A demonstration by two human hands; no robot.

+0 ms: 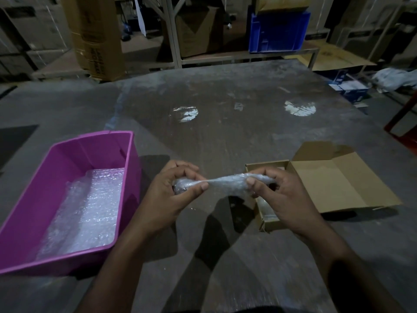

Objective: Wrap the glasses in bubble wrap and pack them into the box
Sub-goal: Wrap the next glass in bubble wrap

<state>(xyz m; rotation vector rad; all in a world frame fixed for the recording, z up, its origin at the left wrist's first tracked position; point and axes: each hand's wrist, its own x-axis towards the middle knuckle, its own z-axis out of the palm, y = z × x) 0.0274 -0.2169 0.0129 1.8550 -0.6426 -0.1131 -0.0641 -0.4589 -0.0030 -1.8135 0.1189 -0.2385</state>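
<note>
left hand (178, 184): we see it curled round the fat end of the bundle, thumb pinching the wrap from the front.
right hand (274, 193): thumb and fingers pinch the thin end of the same bundle; grip is narrow, the tail of wrap is bunched inside it.
bundle (222, 182): bubble wrap pulled taut between our two hands, held off the table. The bulk sits in the left hand and it tapers toward the right. We judge the glasses are inside the fat end; we cannot see them through the wrap.
long axis: runs left to right, straight across in front of us, roughly level.
table (225, 132): grey and scuffed, under everything here.
box (327, 184): brown cardboard, open, lid flap laid back to the right. It sits just beyond and under the right hand, which overlaps its near left corner. Contents are mostly hidden by the hand; we cannot tell what is in it.
nearer hand: right, already over the box edge. The left hand, which carries the bulk, is farther from it.
next move: we judge the bundle has to travel rightward, so the fat end crosses toward the box and the loose tail gets tucked or folded first.
tub (74, 177): purple, on the left, well apart from the box, with sheets of spare wrap (90, 204) lying in it.
step: we judge wrapping is nearly done and packing is not yet done.
</note>
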